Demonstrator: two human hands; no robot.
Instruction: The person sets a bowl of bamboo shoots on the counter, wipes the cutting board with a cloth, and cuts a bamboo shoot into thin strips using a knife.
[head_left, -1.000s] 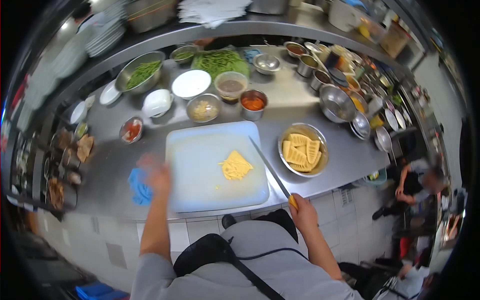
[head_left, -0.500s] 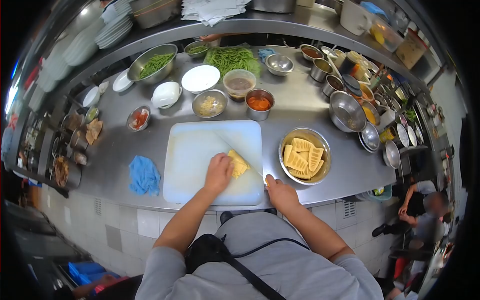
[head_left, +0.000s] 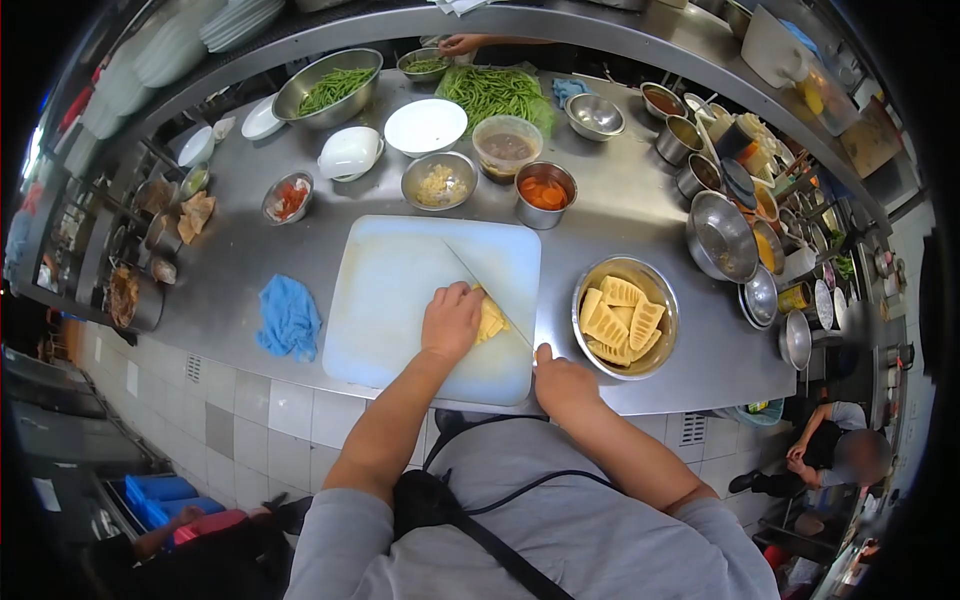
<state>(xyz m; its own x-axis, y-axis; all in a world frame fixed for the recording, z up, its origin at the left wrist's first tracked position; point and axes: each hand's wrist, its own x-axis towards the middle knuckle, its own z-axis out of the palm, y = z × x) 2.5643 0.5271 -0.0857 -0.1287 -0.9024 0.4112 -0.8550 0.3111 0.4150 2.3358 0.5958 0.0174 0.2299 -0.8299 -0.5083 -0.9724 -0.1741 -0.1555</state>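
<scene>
On a white cutting board (head_left: 385,300), my left hand (head_left: 452,318) presses down on a small pile of yellow slices (head_left: 491,320), its fingers drawn together. My right hand (head_left: 565,383), at the board's right edge, is wrapped round the handle of a long knife (head_left: 487,290). The blade slants up and left across the board, against the slices beside my left fingertips. Right of the board, a metal bowl (head_left: 673,343) holds several ridged yellow pieces (head_left: 622,318). A crumpled blue cloth (head_left: 288,316) lies to the left.
Behind the board are a pot of orange slices (head_left: 544,192), a bowl of chopped pieces (head_left: 440,184), a white plate (head_left: 426,127) and green beans (head_left: 495,98). Another person's hand (head_left: 460,44) is at a bowl beyond. A person (head_left: 835,445) sits at the right.
My left hand moved from beside the blue cloth onto the yellow slices. The knife swung over the board to the slices. Another person's hand has come into view at the back.
</scene>
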